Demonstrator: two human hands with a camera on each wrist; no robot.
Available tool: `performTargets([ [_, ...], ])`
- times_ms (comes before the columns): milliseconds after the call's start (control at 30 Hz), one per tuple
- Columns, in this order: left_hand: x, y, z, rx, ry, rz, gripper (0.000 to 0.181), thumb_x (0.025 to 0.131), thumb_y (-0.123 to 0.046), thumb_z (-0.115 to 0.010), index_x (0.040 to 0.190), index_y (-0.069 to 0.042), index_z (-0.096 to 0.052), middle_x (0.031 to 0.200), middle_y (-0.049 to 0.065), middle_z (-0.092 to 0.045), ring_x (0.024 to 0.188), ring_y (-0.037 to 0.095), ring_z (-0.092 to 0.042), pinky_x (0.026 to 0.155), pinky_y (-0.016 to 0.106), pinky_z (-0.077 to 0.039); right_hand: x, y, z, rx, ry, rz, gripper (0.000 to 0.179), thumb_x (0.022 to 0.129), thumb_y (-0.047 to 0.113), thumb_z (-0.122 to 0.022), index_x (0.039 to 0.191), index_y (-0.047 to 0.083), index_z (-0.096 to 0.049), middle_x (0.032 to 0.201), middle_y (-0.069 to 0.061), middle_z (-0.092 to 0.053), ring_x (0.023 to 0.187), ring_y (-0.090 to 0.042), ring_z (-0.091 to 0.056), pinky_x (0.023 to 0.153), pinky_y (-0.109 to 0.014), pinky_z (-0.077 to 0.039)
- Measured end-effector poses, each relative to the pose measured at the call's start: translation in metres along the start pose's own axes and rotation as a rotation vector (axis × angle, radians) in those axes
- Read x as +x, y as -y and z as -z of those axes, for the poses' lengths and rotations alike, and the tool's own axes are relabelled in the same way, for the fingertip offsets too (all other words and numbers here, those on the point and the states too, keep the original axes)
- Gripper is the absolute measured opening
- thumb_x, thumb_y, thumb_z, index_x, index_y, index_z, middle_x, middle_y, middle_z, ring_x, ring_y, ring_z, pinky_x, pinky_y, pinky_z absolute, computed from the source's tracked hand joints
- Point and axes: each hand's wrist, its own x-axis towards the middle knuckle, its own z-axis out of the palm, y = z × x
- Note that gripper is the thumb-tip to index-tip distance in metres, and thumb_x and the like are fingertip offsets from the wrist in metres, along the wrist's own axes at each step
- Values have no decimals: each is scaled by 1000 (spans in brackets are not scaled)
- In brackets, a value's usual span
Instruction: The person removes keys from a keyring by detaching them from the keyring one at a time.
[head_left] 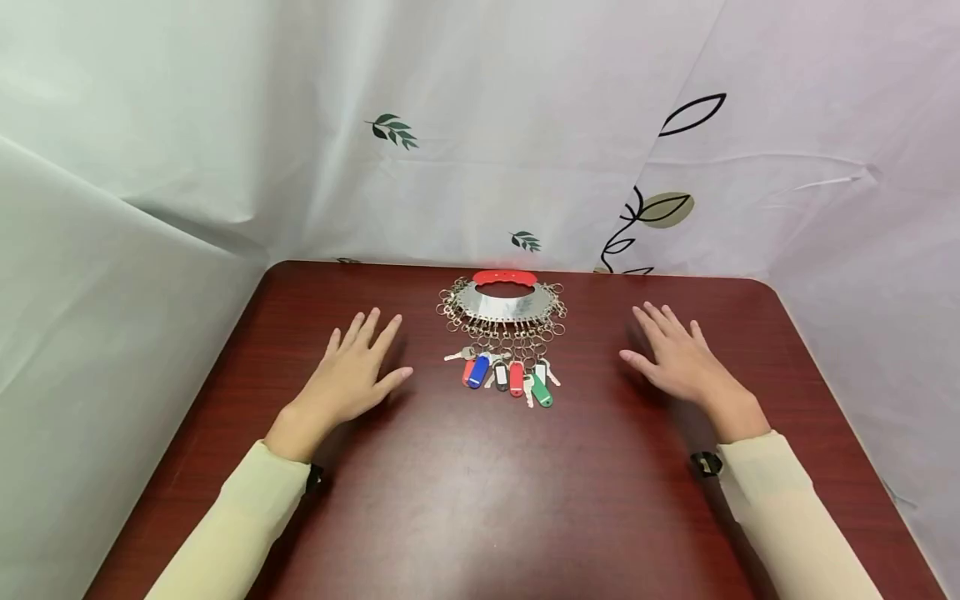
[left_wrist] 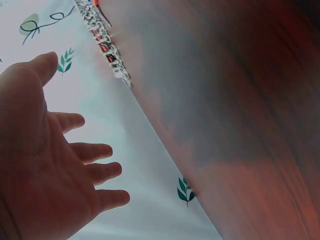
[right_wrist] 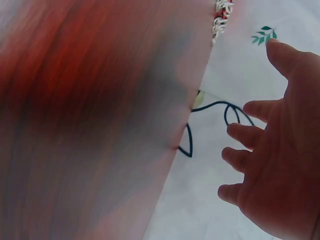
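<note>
A metal key holder plate (head_left: 504,307) with a red handle (head_left: 505,277) lies near the table's far edge, ringed by many small clips and rings. From its near side hang several keys (head_left: 529,390) and coloured key tags, among them a blue tag (head_left: 478,372), a red tag (head_left: 516,378) and a green tag (head_left: 542,391). My left hand (head_left: 348,371) is to the left of the holder, palm down with fingers spread. On the other side, my right hand (head_left: 686,362) is held likewise. Neither hand touches the holder. Both wrist views show bare palms and straight fingers.
The dark red wooden table (head_left: 480,492) has rounded far corners. White cloth (head_left: 480,125) with leaf prints hangs behind it and along both sides. A dark band (head_left: 707,463) is on the right wrist.
</note>
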Motion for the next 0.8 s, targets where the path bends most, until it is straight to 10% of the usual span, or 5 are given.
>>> performTargets([
  [800, 24, -51, 0, -103, -38, -18, 83, 101, -54, -58, 165, -14, -22, 169, 22, -23, 158, 43, -15, 120, 72, -19, 22, 43, -16, 117, 1, 55, 81, 103, 55, -53, 163, 8, -26, 169, -20, -25, 157, -45, -14, 120, -74, -8],
])
